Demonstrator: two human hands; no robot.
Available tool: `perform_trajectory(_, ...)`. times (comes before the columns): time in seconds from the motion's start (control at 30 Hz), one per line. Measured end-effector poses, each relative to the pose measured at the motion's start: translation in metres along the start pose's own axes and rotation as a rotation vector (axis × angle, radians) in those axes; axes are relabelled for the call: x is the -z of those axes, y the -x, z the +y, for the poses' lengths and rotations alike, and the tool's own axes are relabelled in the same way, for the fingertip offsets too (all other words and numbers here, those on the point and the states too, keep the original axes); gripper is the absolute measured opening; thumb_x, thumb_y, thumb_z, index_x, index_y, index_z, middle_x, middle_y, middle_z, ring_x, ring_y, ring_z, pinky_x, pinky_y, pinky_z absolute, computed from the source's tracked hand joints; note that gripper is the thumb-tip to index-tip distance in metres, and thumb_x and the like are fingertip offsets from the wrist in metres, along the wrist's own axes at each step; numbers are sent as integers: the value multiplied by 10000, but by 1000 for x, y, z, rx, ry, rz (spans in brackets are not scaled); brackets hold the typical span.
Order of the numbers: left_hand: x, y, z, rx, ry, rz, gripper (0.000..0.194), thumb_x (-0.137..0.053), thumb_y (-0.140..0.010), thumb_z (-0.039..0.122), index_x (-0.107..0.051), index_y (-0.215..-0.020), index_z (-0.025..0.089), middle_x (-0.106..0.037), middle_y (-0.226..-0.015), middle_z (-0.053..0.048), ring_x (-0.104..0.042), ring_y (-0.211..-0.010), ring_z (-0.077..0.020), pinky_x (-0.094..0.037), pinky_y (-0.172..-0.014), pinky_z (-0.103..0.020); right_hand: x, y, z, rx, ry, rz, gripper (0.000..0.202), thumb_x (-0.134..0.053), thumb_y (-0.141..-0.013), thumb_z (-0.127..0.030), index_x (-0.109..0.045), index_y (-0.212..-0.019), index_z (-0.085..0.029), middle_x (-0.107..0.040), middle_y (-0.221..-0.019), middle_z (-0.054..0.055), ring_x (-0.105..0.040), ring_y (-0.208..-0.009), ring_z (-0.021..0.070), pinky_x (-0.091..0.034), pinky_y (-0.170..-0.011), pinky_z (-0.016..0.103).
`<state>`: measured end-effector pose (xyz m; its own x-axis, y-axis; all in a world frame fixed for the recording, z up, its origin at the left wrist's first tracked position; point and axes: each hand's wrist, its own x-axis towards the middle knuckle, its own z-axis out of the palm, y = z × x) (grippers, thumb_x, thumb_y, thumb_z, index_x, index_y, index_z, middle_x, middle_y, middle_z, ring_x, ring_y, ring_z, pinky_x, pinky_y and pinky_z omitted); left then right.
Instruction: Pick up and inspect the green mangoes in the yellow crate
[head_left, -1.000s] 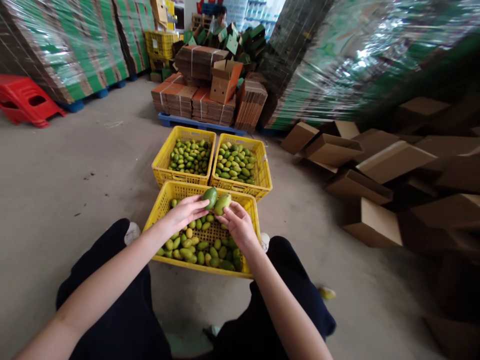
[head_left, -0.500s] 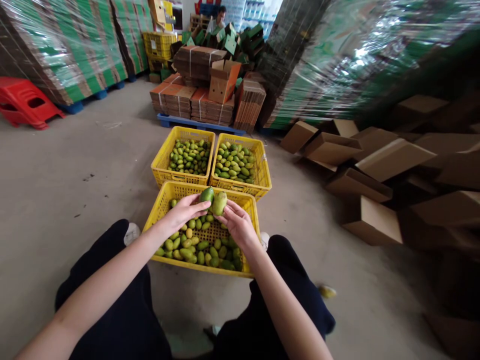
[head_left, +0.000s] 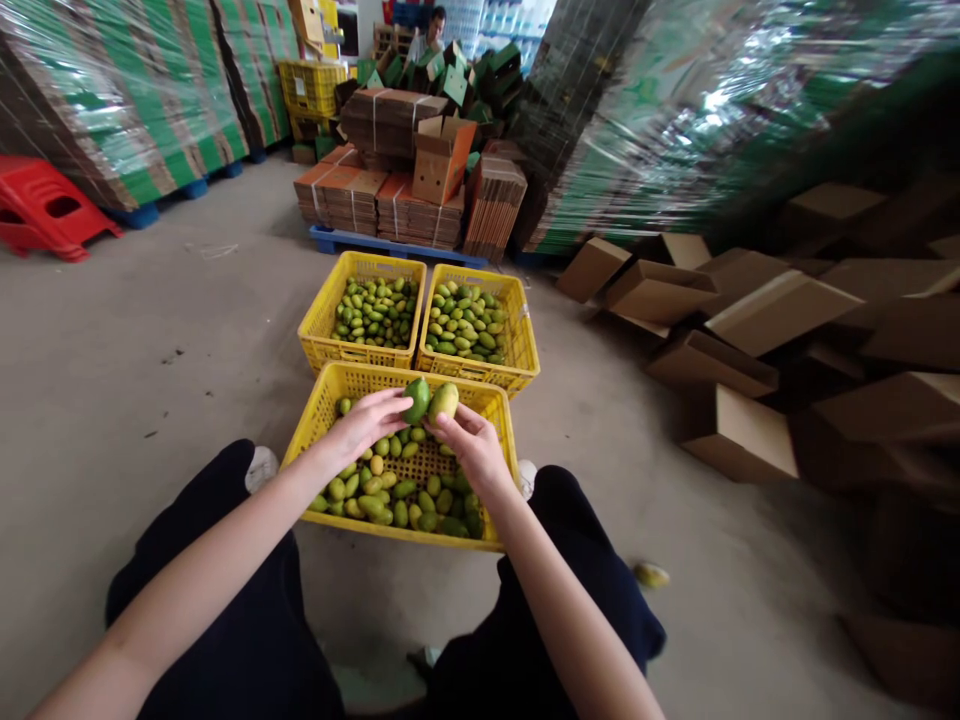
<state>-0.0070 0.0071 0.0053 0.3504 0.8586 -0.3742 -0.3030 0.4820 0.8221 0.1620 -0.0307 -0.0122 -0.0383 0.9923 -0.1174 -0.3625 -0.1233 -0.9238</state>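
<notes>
Over the near yellow crate (head_left: 401,533), my left hand (head_left: 373,420) is closed on a dark green mango (head_left: 416,400). Side by side with it, my right hand (head_left: 474,445) grips a paler, yellowish-green mango (head_left: 444,400) between thumb and fingers. Below both hands lie several loose mangoes (head_left: 375,500), green and yellow, with part of the crate's slotted floor showing among them. My forearms hide some of the crate's sides.
Two more yellow crates, left (head_left: 360,355) and right (head_left: 480,372), hold mangoes just beyond. Flattened cartons (head_left: 341,195) are stacked on a blue pallet (head_left: 397,245). Open cardboard boxes (head_left: 750,430) pile up at right. A red stool (head_left: 56,205) stands left; a person (head_left: 431,35) is at the back.
The two mangoes have turned slightly in my fingers, the paler one showing a yellower side. My hands stay above the near crate. The whole view has shifted a little.
</notes>
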Motion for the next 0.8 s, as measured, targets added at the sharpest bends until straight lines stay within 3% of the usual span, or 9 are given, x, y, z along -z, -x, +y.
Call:
perform_trajectory(0.17, -4, 5, -1, -42, -126, -54, 340, -820, -650, 184, -727, -974, 136, -722, -1048, -82, -653, -1016, -225, -454, -1008, -377, -2, 3, -1, 16, 60, -1, 336, -840, -610, -394, -736, -879, -220, -741, -814, -3, -675, -830, 241, -533, -806, 364)
perform_trajectory(0.27, -2, 4, -1, -34, -101, -51, 301, -804, -678, 194, -719, -962, 140, -709, -1061, -84, -652, -1001, -221, -479, -978, -390, 0, 1, -1, 25, 45, 20, 336, -838, -610, -391, -718, -875, -223, -736, -843, 1, -662, -802, 213, -535, -762, 338)
perform_trajectory(0.4, 2, -1, 0, -49, -42, 55, 228, -772, -712, 152, -698, -928, 155, -712, -943, -54, -655, -933, -175, -487, -950, -350, 3, -2, 0, 64, -42, 132, 356, -868, -561, -345, -660, -830, -239, -715, -792, -19, -639, -735, 162, -519, -722, 298)
perform_trajectory(0.5, 3, -4, 2, -41, -16, 43, 165, -733, -749, 144, -709, -912, 140, -718, -887, -57, -662, -877, -153, -492, -923, -308, 4, -1, -2, 42, -94, 121, 312, -868, -567, -320, -656, -774, -224, -706, -779, -22, -635, -725, 140, -512, -725, 273)
perform_trajectory(0.63, 1, -3, 5, -25, 31, 12, 158, -673, -790, 113, -729, -935, 142, -739, -941, -69, -677, -922, -158, -503, -926, -284, 6, 0, -4, 13, -146, 90, 344, -855, -596, -308, -719, -903, -233, -729, -888, -8, -661, -806, 145, -521, -756, 259)
perform_trajectory(0.8, -1, -1, 5, -38, 53, 1, 215, -679, -806, 143, -721, -1017, 148, -731, -1045, -86, -677, -975, -176, -506, -956, -312, 9, -3, -2, -25, -258, 58, 371, -844, -620, -299, -722, -964, -225, -749, -960, 22, -697, -846, 178, -542, -849, 343)
